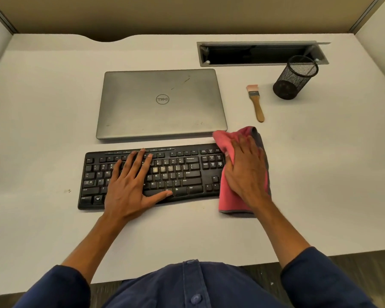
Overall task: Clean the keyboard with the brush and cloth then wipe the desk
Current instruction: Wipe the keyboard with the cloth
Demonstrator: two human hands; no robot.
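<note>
On the desk [53, 107]: one keyboard [187, 172], one closed laptop [160, 103], one brush [256, 102], one cloth [229, 196], one mesh cup [295, 77]. Both forearms extend forward from rolled blue sleeves. The left hand [129, 185] lies flat on the keyboard's left half, fingers straight and spread, thumb on the bottom key row. The right hand [246, 172] presses the cloth over the keyboard's right end, fingers extended and close together. The brush lies well apart, beside the laptop, near the cup.
</note>
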